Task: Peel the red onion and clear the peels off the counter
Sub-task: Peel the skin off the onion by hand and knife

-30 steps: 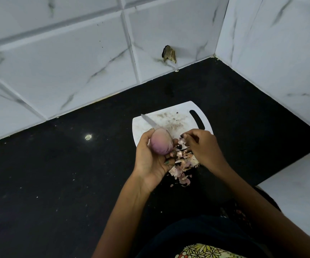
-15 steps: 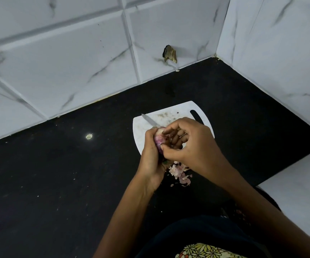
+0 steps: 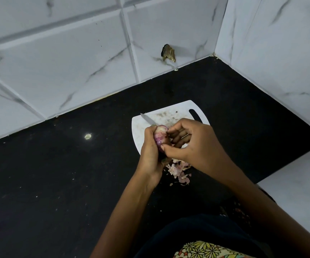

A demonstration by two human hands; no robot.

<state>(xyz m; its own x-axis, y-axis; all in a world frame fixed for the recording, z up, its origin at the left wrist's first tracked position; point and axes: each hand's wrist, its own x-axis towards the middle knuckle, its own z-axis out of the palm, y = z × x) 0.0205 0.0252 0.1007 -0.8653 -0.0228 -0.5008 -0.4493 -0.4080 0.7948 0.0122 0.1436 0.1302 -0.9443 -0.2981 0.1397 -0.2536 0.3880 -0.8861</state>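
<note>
Lying behind onion (image 3: 160,135): knife (image 3: 147,119), cutting board (image 3: 170,112).

The bench (image 3: 57,183) is black polished stone, glossy and speckled. Wall tiles (image 3: 66,62) are smooth, glazed white marble-look. The cutting board (image 3: 178,110) looks like matt white plastic, stained. The knife blade (image 3: 147,119) is bright metal. Onion peels (image 3: 178,170) look thin, papery and dry.
</note>
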